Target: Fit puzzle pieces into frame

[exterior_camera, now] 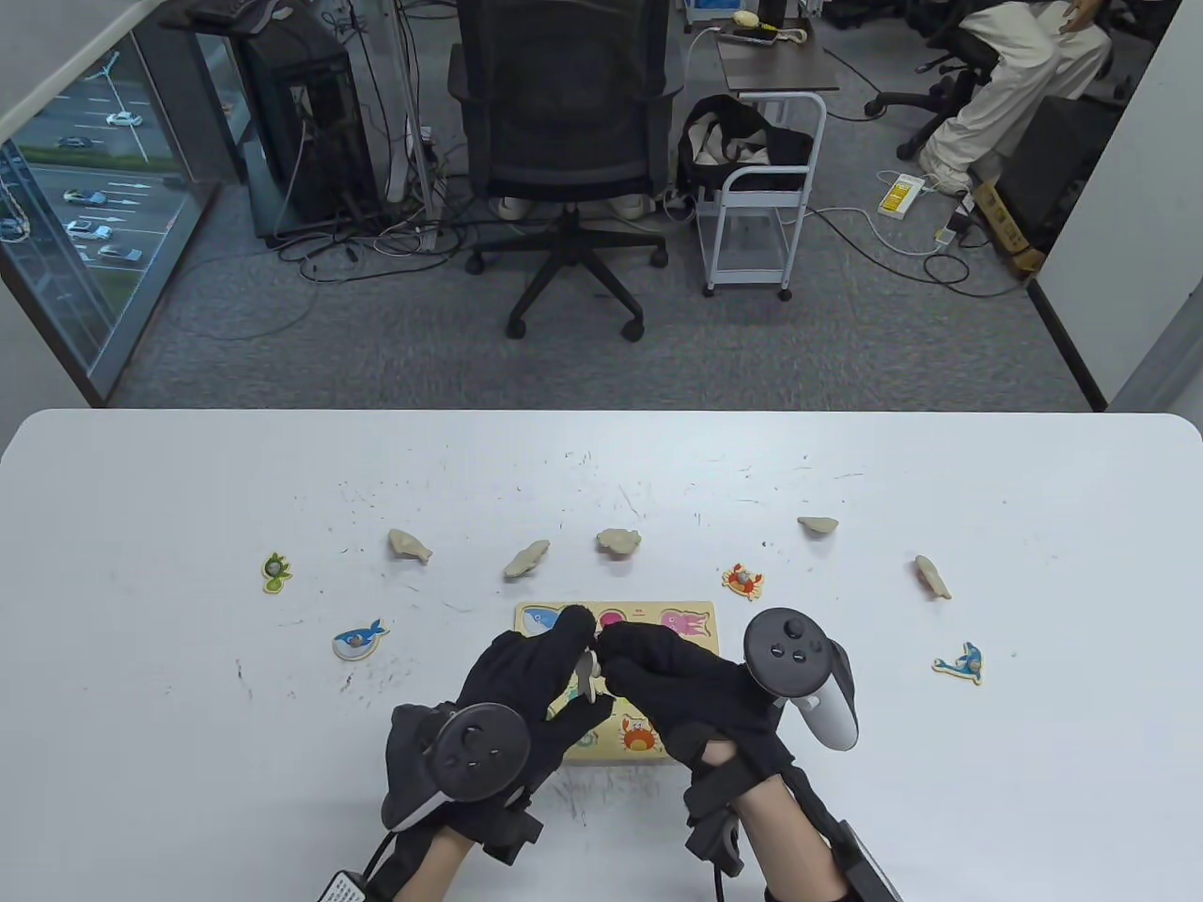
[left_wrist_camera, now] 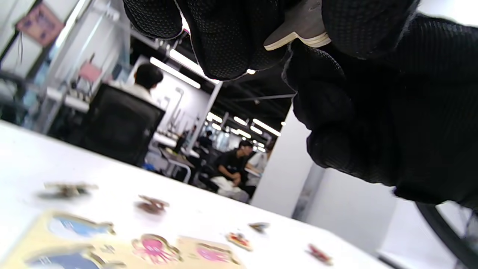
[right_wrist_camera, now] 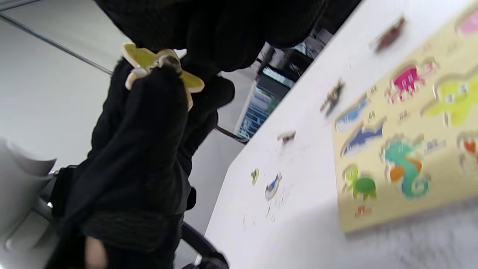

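Both hands meet above the frame [exterior_camera: 691, 613], covering most of it. The left hand [exterior_camera: 536, 681] and right hand [exterior_camera: 681, 681] pinch one piece [exterior_camera: 588, 675] together with curled fingers. In the table view only its pale underside shows in the gap between the gloves. The right wrist view shows its yellow painted face [right_wrist_camera: 147, 59] with a knob; its motif is hard to make out. The left wrist view shows only a grey corner and pale edge [left_wrist_camera: 298, 30].

The right wrist view, blurred, alone reveals the frame's hidden cut-outs: seahorse, turtle, shark.

Beyond the fingertips, four pieces lie face down in a row, the cloud-shaped one [exterior_camera: 617, 541] nearest. A crab [exterior_camera: 742, 581] lies just right of the frame's far corner, a dolphin [exterior_camera: 960, 662] well right of the right hand, a whale [exterior_camera: 359, 641] left of the left hand. The table [exterior_camera: 141, 752] is bare outside both wrists.
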`<state>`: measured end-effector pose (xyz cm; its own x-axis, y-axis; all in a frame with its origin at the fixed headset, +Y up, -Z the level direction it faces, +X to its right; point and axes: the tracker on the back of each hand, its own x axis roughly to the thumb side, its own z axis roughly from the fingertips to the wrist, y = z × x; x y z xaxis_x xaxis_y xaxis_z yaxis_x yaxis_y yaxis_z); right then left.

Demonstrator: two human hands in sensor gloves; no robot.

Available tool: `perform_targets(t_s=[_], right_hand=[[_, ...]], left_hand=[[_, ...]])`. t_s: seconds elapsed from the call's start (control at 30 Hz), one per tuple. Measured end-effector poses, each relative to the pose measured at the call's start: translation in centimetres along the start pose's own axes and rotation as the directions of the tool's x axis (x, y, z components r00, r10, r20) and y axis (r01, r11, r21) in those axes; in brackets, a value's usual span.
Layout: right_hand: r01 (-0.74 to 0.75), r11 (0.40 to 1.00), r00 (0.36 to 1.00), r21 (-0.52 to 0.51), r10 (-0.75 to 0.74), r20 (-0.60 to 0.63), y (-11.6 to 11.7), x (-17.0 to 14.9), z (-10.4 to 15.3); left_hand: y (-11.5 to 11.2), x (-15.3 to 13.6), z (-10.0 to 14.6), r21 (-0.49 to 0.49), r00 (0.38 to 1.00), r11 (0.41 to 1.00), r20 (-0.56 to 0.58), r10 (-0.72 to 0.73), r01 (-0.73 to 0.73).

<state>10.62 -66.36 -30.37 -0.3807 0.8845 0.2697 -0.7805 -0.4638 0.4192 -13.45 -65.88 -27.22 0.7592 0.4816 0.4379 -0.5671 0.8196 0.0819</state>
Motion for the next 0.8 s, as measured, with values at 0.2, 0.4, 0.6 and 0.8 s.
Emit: perform_targets(t_s=[0.2, 0.4, 0.6, 0.8], right_hand=[[-0.261, 0.945, 0.949, -0.195, 0.288, 0.126, -0.5, 2.5, 1.7], [-0.367, 0.9, 0.891, -0.234, 0.413, 0.191, 0.5, 3.6, 2.1], [-0.461, 0.845, 0.835, -0.272, 0.516, 0.188, 1.5, 4.3, 2.3], [-0.516, 0.812, 0.811, -0.272, 0.565, 0.15, 2.1, 4.3, 2.1]], left_hand=[[-0.6, -2.6, -0.9, -0.201, 0.86, 0.838, -0.049, 0.508, -0.507], [-1.5, -3.8, -1.3, -0.288, 0.709, 0.663, -0.093, 0.699, -0.691], [-2.5, -4.5, -1.4, -0.333, 0.596, 0.525, -0.158, 0.788, -0.783], [-3.1, -4.6, -1.5, -0.362, 0.592, 0.505, -0.185, 0.785, -0.783]])
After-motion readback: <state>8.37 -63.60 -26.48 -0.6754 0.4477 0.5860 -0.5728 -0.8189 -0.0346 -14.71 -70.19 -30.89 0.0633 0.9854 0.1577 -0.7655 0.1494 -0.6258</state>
